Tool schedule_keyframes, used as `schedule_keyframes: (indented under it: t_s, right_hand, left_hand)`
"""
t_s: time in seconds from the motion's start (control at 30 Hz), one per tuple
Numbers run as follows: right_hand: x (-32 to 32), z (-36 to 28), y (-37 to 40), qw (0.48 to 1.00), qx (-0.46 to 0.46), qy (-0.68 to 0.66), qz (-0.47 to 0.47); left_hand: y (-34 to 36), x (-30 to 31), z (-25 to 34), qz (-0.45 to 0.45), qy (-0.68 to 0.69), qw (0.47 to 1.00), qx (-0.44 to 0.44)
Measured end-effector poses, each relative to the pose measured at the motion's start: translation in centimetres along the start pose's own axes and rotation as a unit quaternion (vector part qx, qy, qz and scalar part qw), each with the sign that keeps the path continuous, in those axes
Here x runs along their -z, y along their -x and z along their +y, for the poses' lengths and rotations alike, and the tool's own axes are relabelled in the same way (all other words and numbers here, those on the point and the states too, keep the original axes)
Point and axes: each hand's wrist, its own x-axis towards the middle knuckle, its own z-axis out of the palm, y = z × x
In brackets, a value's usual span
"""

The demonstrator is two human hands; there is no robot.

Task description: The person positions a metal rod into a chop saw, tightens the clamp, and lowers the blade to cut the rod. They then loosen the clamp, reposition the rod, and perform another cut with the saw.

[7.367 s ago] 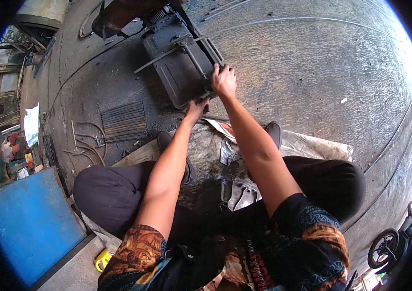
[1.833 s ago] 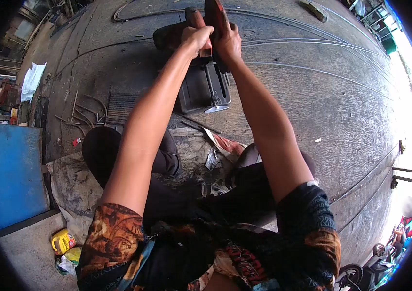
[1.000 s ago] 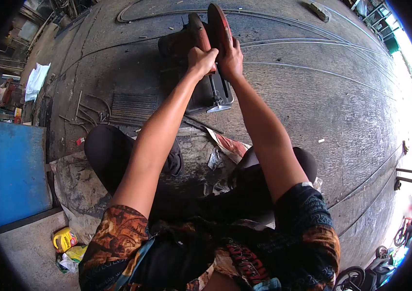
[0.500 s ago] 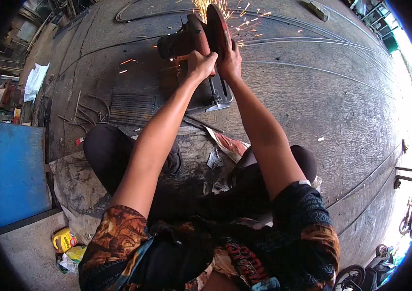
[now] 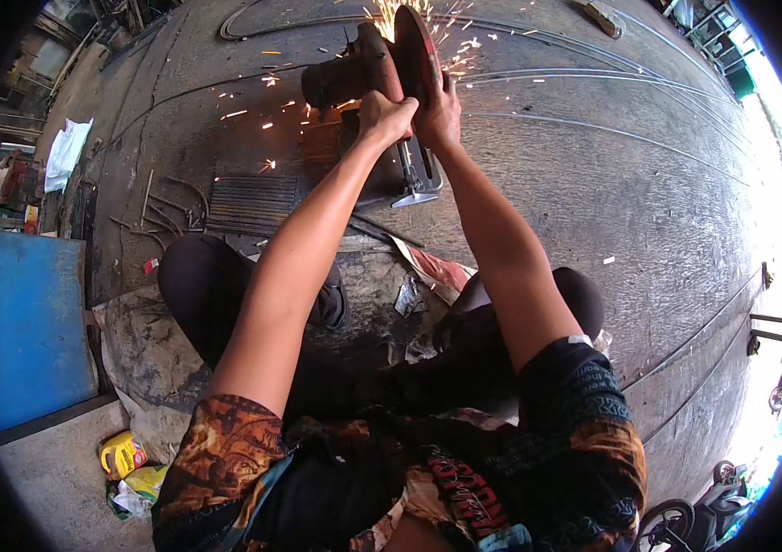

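Note:
A cut-off saw [image 5: 336, 81] stands on the floor in front of me, with sparks spraying from its far end. My left hand [image 5: 389, 118] is wrapped around the saw's red handle [image 5: 380, 64]. On the right side, my right hand [image 5: 441, 115] is closed against the round, dark red blade guard [image 5: 419, 53], its fingertips pointing away from me. Its palm side and thumb are hidden. A metal clamp foot [image 5: 415, 198] shows at the saw's near end. The cutting point and the piece under the blade are hidden behind the saw.
Left of the saw lies a row of short metal bars [image 5: 251, 202], with bent rods [image 5: 166, 212] beside it. Long thin rods [image 5: 584, 75] stretch across the floor beyond. A blue panel [image 5: 23, 322] stands at left. Motorcycles [image 5: 713, 511] are at lower right.
Sparks now scatter more to the left of the saw and over its base. Both hands keep their hold, with the saw almost in the same position.

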Motion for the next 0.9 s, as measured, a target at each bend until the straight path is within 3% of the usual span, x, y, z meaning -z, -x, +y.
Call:
schedule_keyframes:
  t_s: [0.13,0.33,0.5,0.83,0.9]
  right_hand:
    - [-0.3,0.5,-0.2,0.999,0.024,-0.014,0.021]
    - [0.2,-0.6,0.0,1.000,-0.020,0.016,0.001]
    - [1.0,-1.2,-0.2,0.989,-0.081,0.073,-0.095]
    - [1.7,-2.1,0.0,0.987,-0.063,0.129,-0.073]
    - [2.2,-2.8,-0.2,0.976,-0.094,0.141,-0.137]
  left_hand:
    - [0.2,0.3,0.5,0.005,-0.015,1.000,-0.010]
    - [0.8,0.6,1.1,0.018,-0.035,0.999,-0.006]
    - [0.3,0.4,0.5,-0.009,-0.039,0.999,-0.005]
    - [0.0,0.3,-0.1,-0.008,-0.034,0.999,-0.030]
    - [0.9,0.7,0.5,0.005,-0.031,0.998,-0.047]
